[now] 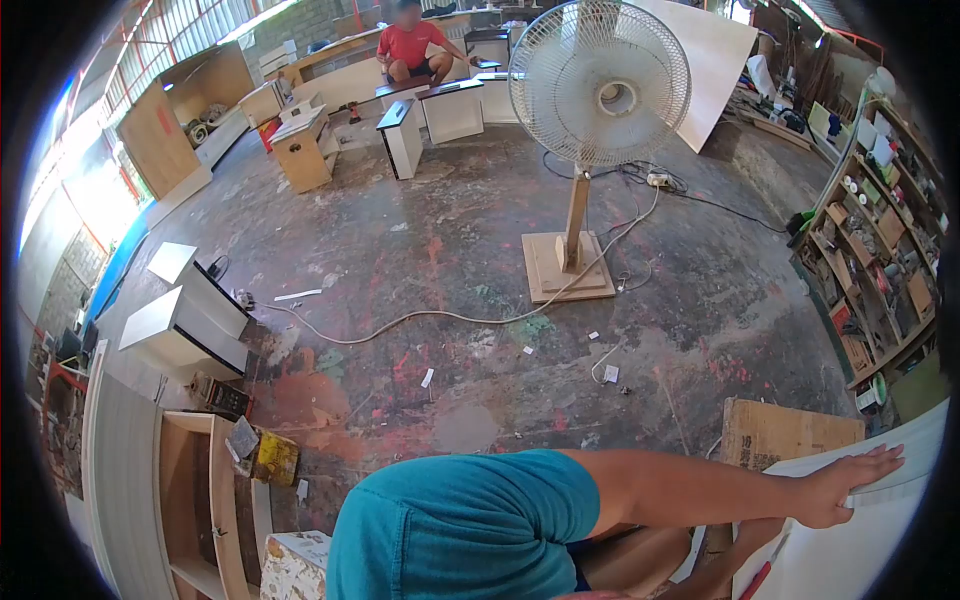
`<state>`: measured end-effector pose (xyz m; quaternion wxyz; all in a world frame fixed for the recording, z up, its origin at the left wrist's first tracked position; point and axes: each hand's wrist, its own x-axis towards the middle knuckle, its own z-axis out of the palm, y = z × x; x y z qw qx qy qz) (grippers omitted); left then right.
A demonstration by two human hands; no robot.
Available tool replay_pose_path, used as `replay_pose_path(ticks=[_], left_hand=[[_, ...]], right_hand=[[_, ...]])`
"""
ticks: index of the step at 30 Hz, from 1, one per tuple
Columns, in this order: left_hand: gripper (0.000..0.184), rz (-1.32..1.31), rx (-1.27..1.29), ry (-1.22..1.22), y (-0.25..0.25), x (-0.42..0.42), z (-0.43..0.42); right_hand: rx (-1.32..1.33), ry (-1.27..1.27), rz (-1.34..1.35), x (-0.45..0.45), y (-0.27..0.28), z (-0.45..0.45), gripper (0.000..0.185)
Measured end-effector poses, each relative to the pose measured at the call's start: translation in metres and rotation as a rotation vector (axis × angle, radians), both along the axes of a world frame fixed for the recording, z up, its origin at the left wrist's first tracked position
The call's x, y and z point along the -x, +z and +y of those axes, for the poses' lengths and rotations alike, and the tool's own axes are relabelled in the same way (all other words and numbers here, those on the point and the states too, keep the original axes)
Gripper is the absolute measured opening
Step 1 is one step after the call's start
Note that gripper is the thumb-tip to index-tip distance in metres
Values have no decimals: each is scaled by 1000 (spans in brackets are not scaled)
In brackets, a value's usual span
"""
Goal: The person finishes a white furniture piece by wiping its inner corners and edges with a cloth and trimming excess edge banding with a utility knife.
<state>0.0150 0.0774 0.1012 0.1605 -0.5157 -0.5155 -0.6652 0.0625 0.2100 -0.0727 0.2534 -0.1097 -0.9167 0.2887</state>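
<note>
My left arm, in a teal sleeve, reaches across to the lower right. My left hand (pixel 845 488) lies flat with fingers stretched out on a pale, faintly grained sheet (pixel 928 440). Below the hand is a white panel surface (pixel 850 560). A slim red object (pixel 756 580), perhaps a tool handle, shows at the panel's left side near the bottom edge. More bare skin appears beneath my left forearm; I cannot tell whether it is a leg or my other arm. My right hand cannot be made out.
A cardboard piece (pixel 790 430) lies by my forearm. A pedestal fan (pixel 600 85) stands ahead, its cable crossing the floor. White-and-black boxes (pixel 190 335) and an open wooden frame (pixel 190 480) are at left, a cluttered shelf (pixel 880 250) at right. A person in red (pixel 410 45) sits far back.
</note>
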Motion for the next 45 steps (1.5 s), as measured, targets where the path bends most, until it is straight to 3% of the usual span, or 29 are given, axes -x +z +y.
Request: replay_pose_path(ticks=[9, 13, 14, 22, 30, 38, 45], left_hand=[[105, 28, -81, 59, -2, 3, 7], [105, 18, -40, 84, 3, -1, 2], [105, 55, -78, 86, -1, 3, 6], [102, 51, -73, 115, 1, -1, 2], [99, -7, -153, 161, 2, -10, 8], [101, 14, -99, 132, 2, -2, 5], [102, 18, -60, 116, 7, -4, -2]], right_hand=[[161, -204, -23, 32, 9, 66, 38], [45, -352, 236, 40, 41, 61, 36], [49, -364, 76, 50, 41, 68, 35], [74, -145, 48, 69, 16, 39, 35], [78, -260, 150, 98, 76, 80, 36], [74, -114, 129, 77, 41, 70, 37], [37, 79, 343, 93, 127, 98, 38]])
